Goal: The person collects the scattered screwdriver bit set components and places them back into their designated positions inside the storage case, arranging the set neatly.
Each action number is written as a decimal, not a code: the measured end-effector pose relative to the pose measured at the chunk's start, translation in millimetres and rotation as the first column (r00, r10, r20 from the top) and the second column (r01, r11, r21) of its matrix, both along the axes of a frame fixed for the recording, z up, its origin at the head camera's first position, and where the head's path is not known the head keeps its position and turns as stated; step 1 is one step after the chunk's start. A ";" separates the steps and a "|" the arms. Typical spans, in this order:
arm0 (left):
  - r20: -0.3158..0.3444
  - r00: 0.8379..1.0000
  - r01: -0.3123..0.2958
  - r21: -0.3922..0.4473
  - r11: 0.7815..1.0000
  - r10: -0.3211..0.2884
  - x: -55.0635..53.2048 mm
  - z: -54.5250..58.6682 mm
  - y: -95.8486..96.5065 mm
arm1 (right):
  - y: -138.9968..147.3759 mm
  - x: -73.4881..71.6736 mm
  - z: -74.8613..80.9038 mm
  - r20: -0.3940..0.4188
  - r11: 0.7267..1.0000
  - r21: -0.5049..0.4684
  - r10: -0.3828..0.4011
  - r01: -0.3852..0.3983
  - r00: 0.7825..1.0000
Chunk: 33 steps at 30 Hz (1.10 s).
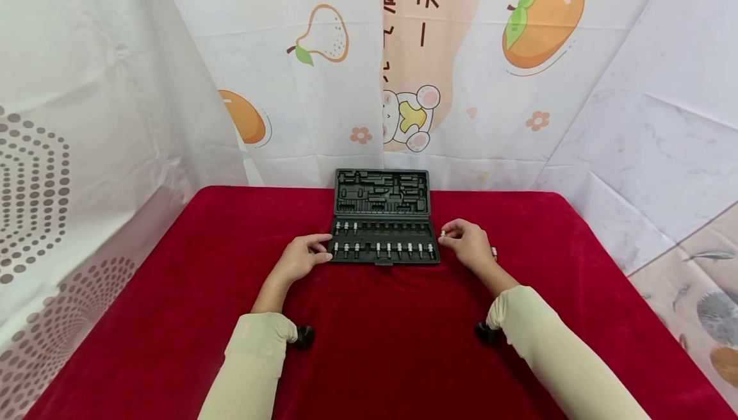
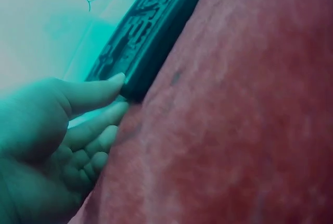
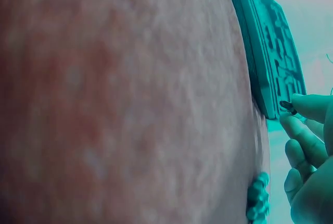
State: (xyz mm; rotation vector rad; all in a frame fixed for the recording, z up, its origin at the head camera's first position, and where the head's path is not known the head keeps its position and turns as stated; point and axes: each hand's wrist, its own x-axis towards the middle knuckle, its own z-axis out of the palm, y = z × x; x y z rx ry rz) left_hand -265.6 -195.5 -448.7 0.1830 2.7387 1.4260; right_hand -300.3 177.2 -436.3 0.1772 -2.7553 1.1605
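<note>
A black socket bit case (image 1: 385, 238) lies unfolded, its lid (image 1: 382, 193) raised at the back. Silver bit sockets (image 1: 399, 250) fill much of the front row; a few more stand at the left of the rear row. At the case's left edge is my left hand (image 1: 296, 257), thumb and forefinger spread and touching it; in the left wrist view the thumb (image 2: 99, 92) lies against the case corner. Just off the right edge, my right hand (image 1: 469, 245) pinches one small bit socket (image 1: 442, 234) between thumb and fingertips, seen dark in the right wrist view.
More bit sockets (image 1: 494, 253) lie beyond the right wrist, partly hidden by it; the right wrist view has them as a cluster (image 3: 258, 198). A red cloth (image 1: 369, 330) covers the table. Printed curtains (image 1: 323, 106) hang behind and at the sides.
</note>
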 end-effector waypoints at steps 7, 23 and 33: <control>0.109 0.994 0.014 0.115 0.993 -0.027 0.5 6.3 2.8 | -12.6 -0.7 -2.2 -0.016 1.000 -0.022 0.020 -0.020 1.000; 0.218 0.976 -0.073 0.267 0.961 0.014 1.8 -2.6 -7.4 | -38.1 0.1 -1.2 -0.013 0.996 -0.077 0.039 -0.039 0.999; 0.253 0.967 -0.085 0.285 0.955 0.011 -1.4 0.6 -7.3 | -58.1 0.4 -1.7 0.003 0.995 -0.068 0.071 -0.070 0.998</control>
